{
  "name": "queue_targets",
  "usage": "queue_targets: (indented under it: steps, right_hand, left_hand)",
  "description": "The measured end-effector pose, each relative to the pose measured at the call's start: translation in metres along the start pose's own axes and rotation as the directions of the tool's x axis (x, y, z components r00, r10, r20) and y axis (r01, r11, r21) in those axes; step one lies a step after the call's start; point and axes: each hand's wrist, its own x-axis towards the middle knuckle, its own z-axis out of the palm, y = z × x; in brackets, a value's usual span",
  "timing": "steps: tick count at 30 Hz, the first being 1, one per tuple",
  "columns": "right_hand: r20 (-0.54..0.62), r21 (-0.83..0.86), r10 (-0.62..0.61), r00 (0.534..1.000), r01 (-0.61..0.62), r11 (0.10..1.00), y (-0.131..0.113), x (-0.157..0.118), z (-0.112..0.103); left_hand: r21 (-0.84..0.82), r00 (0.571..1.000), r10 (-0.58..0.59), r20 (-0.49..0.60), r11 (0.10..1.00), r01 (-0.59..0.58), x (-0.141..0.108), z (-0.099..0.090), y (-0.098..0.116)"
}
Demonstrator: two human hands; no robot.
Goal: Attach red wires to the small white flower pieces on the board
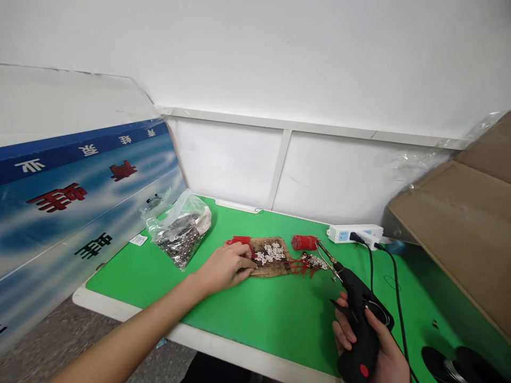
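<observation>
My right hand [375,340] is wrapped round a black soldering gun [361,303], its thin metal tip pointing up and left near a bundle of red wires [304,242]. On a scorched brown board [275,272] lie several small silvery metal pieces [271,252]. My left hand [231,266] rests at the board's left edge, thumb and fingers pinched together; what they hold is too small to make out. Red wires [241,239] stick out behind that hand. At the board's right, metal pieces with red wires attached [309,263] lie in a small heap.
A clear plastic bag of metal parts [181,239] stands left on the green tabletop [255,319]. At the back right is a white power strip [351,233] with black cables. A cardboard box [459,213] borders the right, a printed blue panel [80,197] the left. Black spools [455,364] lie front right.
</observation>
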Motion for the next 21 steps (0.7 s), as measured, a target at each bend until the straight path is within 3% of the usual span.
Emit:
queue_targets:
  steps: [5, 10, 21]
  right_hand:
    - [-0.044, 0.006, 0.003, 0.999, -0.003, 1.0, 0.0, -0.003, 0.007]
    - [-0.052, -0.047, -0.005, 0.999, 0.003, 0.999, -0.001, -0.006, 0.008]
    - [-0.072, -0.077, 0.033, 0.997, -0.039, 0.996, -0.001, -0.006, 0.011]
  left_hand:
    - [-0.095, 0.99, -0.141, -0.009, 0.986, 0.139, -0.004, -0.015, 0.0]
    - [0.031, 0.93, -0.362, -0.07, 0.931, 0.364, -0.01, -0.014, -0.02]
    - [-0.17, 0.904, -0.397, -0.161, 0.913, 0.371, -0.015, -0.002, -0.024]
